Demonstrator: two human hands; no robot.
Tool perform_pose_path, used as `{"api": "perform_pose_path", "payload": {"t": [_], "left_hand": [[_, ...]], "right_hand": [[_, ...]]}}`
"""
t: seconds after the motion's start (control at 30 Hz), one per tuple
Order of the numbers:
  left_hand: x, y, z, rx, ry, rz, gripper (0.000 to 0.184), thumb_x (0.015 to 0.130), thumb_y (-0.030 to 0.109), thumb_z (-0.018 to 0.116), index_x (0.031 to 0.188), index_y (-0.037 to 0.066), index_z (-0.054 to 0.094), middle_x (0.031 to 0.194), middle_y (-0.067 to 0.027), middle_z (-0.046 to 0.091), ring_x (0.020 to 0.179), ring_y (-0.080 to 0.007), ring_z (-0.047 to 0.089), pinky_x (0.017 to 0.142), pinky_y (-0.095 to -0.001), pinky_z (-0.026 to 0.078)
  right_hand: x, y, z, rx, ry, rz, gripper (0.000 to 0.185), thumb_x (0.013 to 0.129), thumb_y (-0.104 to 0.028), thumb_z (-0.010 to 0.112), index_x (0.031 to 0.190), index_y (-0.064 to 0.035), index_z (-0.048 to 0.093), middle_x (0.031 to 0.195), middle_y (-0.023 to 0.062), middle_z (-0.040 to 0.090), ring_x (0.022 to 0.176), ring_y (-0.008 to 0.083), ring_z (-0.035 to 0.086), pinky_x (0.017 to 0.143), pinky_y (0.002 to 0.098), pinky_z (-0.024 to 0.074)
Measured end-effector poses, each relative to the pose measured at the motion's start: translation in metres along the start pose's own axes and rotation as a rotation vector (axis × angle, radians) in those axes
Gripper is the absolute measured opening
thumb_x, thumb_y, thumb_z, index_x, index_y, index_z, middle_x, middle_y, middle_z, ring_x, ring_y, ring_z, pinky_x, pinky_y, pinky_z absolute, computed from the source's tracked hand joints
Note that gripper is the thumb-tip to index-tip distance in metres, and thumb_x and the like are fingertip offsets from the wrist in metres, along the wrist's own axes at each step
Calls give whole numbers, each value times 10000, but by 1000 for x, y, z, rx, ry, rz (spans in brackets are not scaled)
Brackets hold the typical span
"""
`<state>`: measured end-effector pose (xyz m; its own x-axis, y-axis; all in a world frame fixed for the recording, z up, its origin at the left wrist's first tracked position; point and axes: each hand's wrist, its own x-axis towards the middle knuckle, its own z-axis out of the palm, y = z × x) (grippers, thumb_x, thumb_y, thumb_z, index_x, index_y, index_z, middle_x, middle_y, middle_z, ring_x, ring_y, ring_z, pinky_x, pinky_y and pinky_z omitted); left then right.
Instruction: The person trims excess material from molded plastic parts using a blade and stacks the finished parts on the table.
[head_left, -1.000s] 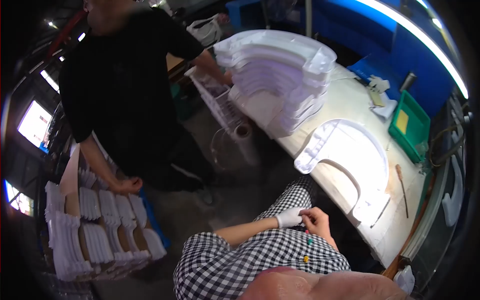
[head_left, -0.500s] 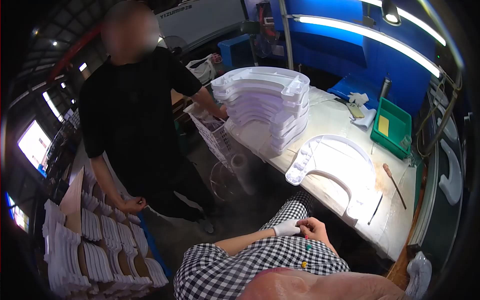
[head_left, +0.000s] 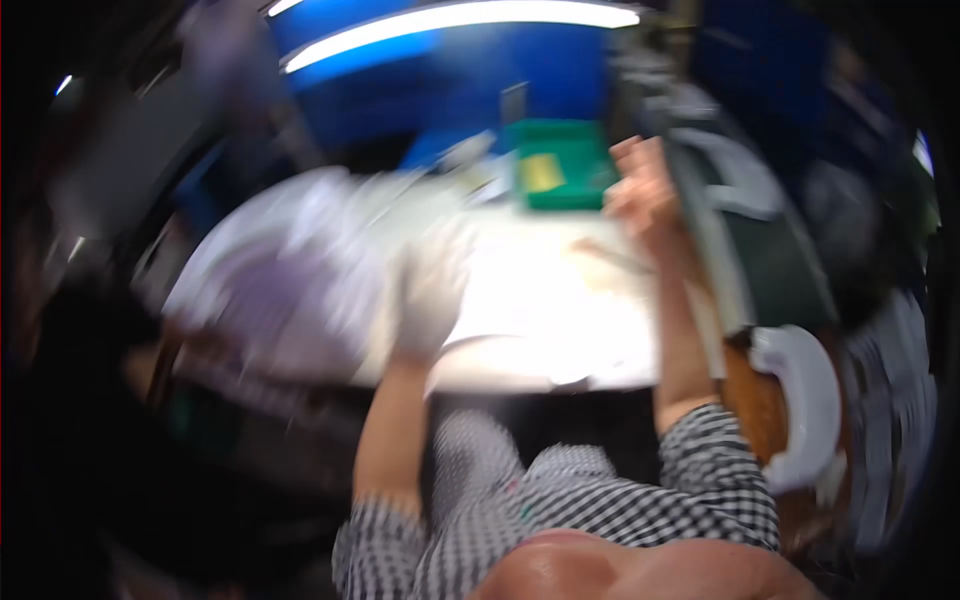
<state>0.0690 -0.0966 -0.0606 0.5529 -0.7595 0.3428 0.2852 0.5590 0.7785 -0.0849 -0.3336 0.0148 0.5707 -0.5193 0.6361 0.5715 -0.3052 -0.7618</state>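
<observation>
My left hand (head_left: 430,290), in a white glove, reaches over the near side of the table with its fingers stretched out, blurred by motion. It is beside the overexposed white curved plastic part (head_left: 530,300); whether it touches the part I cannot tell. Bare and raised, my right hand (head_left: 642,185) is by the right edge of the green tray (head_left: 560,200), fingers apart and nothing visible in them. To the left of my gloved hand stands the stack of white curved parts (head_left: 280,270), strongly smeared.
A yellow piece (head_left: 543,172) lies in the green tray. The brown-handled tool (head_left: 612,254) rests on the table's right side. Another white curved part (head_left: 812,410) is at my right, on a brown surface. A dark-clothed person (head_left: 80,360) stands at the left.
My view has swung right to face the table. My hands, together at my lap before, are now apart and extended forward over the table, the right one higher.
</observation>
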Motion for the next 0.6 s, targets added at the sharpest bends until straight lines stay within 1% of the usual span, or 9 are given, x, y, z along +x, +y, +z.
{"api": "perform_pose_path", "payload": {"t": [0.03,0.07,0.17,0.2,0.23,0.3,0.43,0.57,0.6], "left_hand": [[-12,-10,12,-249,-43,-34,761,893,605,215,1432,73,137,1484,-121,166,1356,-248,181,1108,-436,105],[-33,-19,13,-330,-108,-40,749,903,585,207,1420,45,167,1486,-130,151,1383,-248,95,1120,-429,49],[-115,-54,1,-402,-4,-295,678,916,491,343,1394,24,231,1442,-177,244,1338,-281,230,1097,-425,171],[-142,-64,-4,-389,52,-382,632,921,441,390,1374,14,282,1413,-188,306,1307,-288,304,1078,-421,234],[-167,-75,-17,-372,121,-494,560,924,388,414,1326,4,349,1340,-184,392,1247,-280,379,1048,-411,287],[-212,-81,-12,-266,283,-656,429,930,306,434,1227,-3,456,1195,-158,518,1139,-254,486,997,-387,359],[-245,-79,-12,-109,370,-729,296,924,236,461,1111,14,519,1070,-105,574,1043,-199,536,955,-352,391],[-249,-91,-10,-122,354,-614,259,920,211,478,1075,12,538,1057,-100,584,1010,-184,554,919,-330,418],[-249,-93,-11,-133,327,-573,261,920,209,479,1079,10,536,1053,-101,585,1004,-183,557,919,-330,421]], "right_hand": [[-18,7,-11,100,32,77,690,780,-82,550,1390,-47,230,1397,122,346,763,108,444,598,230,392],[-42,10,-30,134,62,143,729,781,-81,545,1418,-49,190,1396,110,351,656,74,470,518,195,397],[-135,60,-65,90,169,487,721,777,-37,535,1417,-62,204,1370,118,367,606,11,417,509,152,356],[-170,84,-65,-35,320,607,627,785,-15,508,1376,-49,302,1277,100,451,569,16,414,480,156,341],[-193,85,-57,-157,343,664,520,792,-23,488,1304,-33,402,1161,70,528,527,15,406,447,157,320],[-241,91,-59,-243,413,782,344,841,-33,493,1184,-29,520,998,33,552,571,16,413,478,160,324],[-267,129,-69,-276,335,685,224,894,-65,509,1110,-43,568,830,-35,527,593,7,373,493,160,298],[-241,145,-73,-326,339,640,242,897,-68,503,1126,-28,567,870,0,568,639,24,437,546,168,356],[-237,155,-77,-449,303,522,242,895,-68,501,1120,-18,572,899,20,586,692,49,477,601,188,387]]}}
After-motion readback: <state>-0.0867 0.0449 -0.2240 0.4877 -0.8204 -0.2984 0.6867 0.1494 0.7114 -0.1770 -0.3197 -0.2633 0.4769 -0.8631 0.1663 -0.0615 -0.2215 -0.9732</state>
